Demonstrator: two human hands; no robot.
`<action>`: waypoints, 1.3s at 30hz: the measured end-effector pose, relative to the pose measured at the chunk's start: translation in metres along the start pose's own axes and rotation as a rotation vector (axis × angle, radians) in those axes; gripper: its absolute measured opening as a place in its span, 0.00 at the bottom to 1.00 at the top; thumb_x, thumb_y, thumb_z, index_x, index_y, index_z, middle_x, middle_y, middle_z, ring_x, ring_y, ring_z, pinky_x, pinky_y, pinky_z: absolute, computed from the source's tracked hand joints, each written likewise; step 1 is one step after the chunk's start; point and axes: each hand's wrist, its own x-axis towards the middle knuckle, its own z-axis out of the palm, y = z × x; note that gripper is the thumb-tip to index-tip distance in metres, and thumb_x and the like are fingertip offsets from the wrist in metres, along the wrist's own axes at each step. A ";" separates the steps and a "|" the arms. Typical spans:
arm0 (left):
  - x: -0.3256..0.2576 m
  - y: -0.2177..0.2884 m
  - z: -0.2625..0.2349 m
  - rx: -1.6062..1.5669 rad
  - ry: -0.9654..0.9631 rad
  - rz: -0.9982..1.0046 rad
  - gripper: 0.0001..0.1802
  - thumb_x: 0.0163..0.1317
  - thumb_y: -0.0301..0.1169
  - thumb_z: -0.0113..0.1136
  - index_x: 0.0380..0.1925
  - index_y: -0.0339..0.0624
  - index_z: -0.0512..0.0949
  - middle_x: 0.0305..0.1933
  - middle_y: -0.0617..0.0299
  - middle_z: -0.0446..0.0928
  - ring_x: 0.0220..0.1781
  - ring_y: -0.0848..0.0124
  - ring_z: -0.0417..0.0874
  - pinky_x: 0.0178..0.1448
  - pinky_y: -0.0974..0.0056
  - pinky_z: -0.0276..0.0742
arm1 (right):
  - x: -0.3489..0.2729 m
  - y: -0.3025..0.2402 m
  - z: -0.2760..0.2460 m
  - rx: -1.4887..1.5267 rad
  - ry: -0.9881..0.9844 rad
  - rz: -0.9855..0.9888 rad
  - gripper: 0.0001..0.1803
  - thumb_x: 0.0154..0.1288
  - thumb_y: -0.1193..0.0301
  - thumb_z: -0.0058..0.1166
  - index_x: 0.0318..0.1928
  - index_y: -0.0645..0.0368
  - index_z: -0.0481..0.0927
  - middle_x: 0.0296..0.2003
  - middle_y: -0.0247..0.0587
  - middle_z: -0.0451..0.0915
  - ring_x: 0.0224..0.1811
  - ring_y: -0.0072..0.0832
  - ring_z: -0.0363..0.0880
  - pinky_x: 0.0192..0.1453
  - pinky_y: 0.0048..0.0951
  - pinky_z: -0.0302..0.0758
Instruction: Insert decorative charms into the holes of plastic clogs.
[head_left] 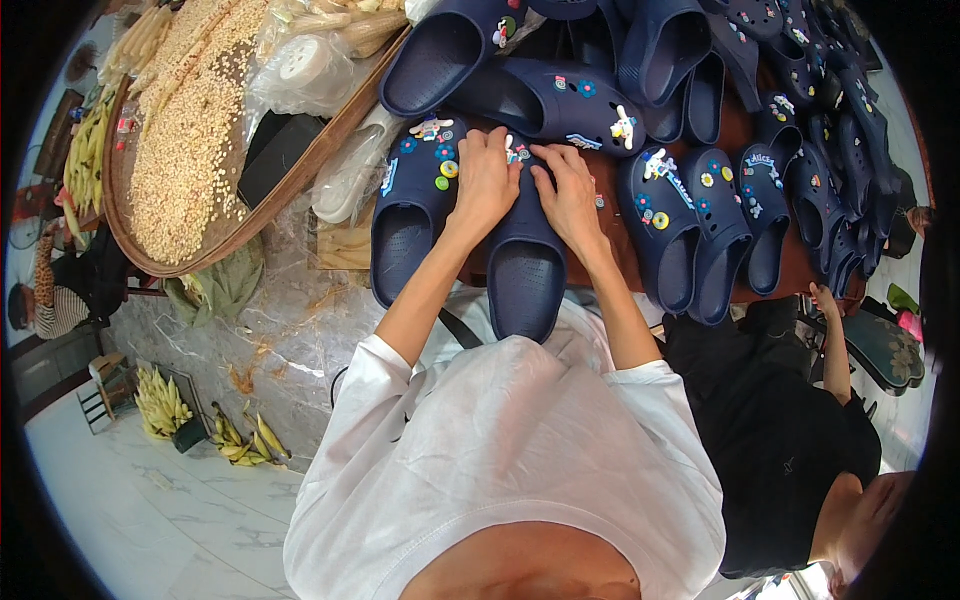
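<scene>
Both my hands rest on the toe of a navy blue clog, its open heel pointing toward me. My left hand presses at the left of the toe, fingers bent over small colourful charms. My right hand grips the toe's right side, fingertips curled near the same charms. Close on the left lies another navy clog with flower and cartoon charms on its top. Beyond my fingers a decorated clog lies sideways. What my fingertips pinch is hidden.
Rows of decorated clogs stand on the brown table to the right. At the far left a large tray holds corn kernels and plastic bags. A person in black sits at my right. Corn cobs lie on the floor.
</scene>
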 end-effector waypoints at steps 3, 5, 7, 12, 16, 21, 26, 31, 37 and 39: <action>0.002 0.000 0.002 -0.103 -0.032 -0.072 0.20 0.55 0.22 0.65 0.50 0.35 0.78 0.45 0.43 0.74 0.46 0.49 0.76 0.50 0.52 0.74 | 0.000 0.000 0.000 0.007 -0.006 0.005 0.16 0.65 0.75 0.57 0.53 0.60 0.81 0.48 0.48 0.77 0.49 0.47 0.76 0.54 0.43 0.74; -0.001 0.006 0.001 -0.161 -0.097 -0.115 0.18 0.56 0.21 0.65 0.48 0.37 0.78 0.46 0.43 0.73 0.45 0.49 0.77 0.49 0.52 0.75 | 0.000 -0.001 -0.001 -0.003 -0.015 0.006 0.16 0.65 0.75 0.57 0.53 0.60 0.80 0.49 0.49 0.77 0.49 0.47 0.76 0.53 0.43 0.74; -0.012 0.019 0.003 -0.132 0.018 -0.001 0.15 0.55 0.20 0.64 0.45 0.38 0.79 0.45 0.44 0.74 0.44 0.49 0.78 0.47 0.51 0.75 | -0.001 -0.002 -0.002 -0.016 -0.024 0.007 0.16 0.65 0.75 0.57 0.53 0.59 0.80 0.49 0.49 0.77 0.50 0.48 0.76 0.53 0.43 0.74; -0.022 0.026 -0.033 -0.373 0.076 -0.062 0.11 0.59 0.22 0.66 0.43 0.39 0.82 0.44 0.55 0.75 0.41 0.63 0.79 0.42 0.62 0.76 | 0.001 -0.002 -0.010 0.105 0.031 0.077 0.13 0.66 0.75 0.57 0.50 0.60 0.82 0.44 0.48 0.80 0.46 0.46 0.80 0.50 0.41 0.76; -0.024 0.034 -0.074 -0.411 0.050 -0.147 0.14 0.59 0.20 0.65 0.46 0.39 0.81 0.47 0.56 0.76 0.43 0.66 0.81 0.44 0.66 0.78 | 0.012 -0.012 -0.023 0.119 0.040 0.058 0.11 0.68 0.74 0.57 0.50 0.60 0.83 0.43 0.41 0.82 0.38 0.32 0.82 0.45 0.28 0.77; -0.017 0.024 -0.073 -0.477 0.051 -0.153 0.20 0.58 0.16 0.64 0.52 0.36 0.76 0.49 0.56 0.74 0.46 0.70 0.81 0.47 0.68 0.80 | 0.013 -0.042 -0.018 0.579 -0.119 0.155 0.14 0.68 0.69 0.61 0.50 0.61 0.82 0.43 0.35 0.81 0.40 0.20 0.80 0.41 0.22 0.76; -0.009 0.040 -0.076 -0.529 0.007 -0.049 0.24 0.55 0.17 0.67 0.53 0.38 0.76 0.49 0.56 0.73 0.47 0.67 0.82 0.48 0.66 0.80 | 0.015 -0.049 -0.021 0.848 -0.195 0.263 0.10 0.71 0.68 0.58 0.46 0.62 0.79 0.37 0.31 0.80 0.38 0.14 0.77 0.40 0.18 0.74; -0.021 0.025 -0.086 -0.438 0.059 -0.004 0.21 0.57 0.18 0.64 0.53 0.38 0.78 0.50 0.54 0.75 0.50 0.64 0.81 0.52 0.64 0.81 | 0.007 -0.010 -0.039 0.293 -0.001 0.291 0.10 0.70 0.68 0.59 0.44 0.61 0.79 0.35 0.39 0.80 0.35 0.24 0.80 0.38 0.26 0.75; -0.037 -0.001 -0.104 -0.439 0.137 -0.061 0.16 0.62 0.17 0.58 0.51 0.36 0.78 0.51 0.55 0.75 0.51 0.67 0.80 0.54 0.64 0.80 | -0.018 0.030 -0.050 -0.274 0.063 0.156 0.11 0.64 0.68 0.62 0.43 0.59 0.79 0.36 0.47 0.79 0.37 0.44 0.80 0.42 0.43 0.74; -0.039 -0.004 -0.108 -0.428 0.139 -0.072 0.16 0.63 0.17 0.58 0.51 0.36 0.78 0.50 0.55 0.75 0.51 0.67 0.80 0.55 0.65 0.79 | -0.019 0.028 -0.049 -0.303 0.071 0.144 0.12 0.64 0.69 0.62 0.45 0.59 0.79 0.35 0.46 0.78 0.38 0.45 0.79 0.44 0.45 0.73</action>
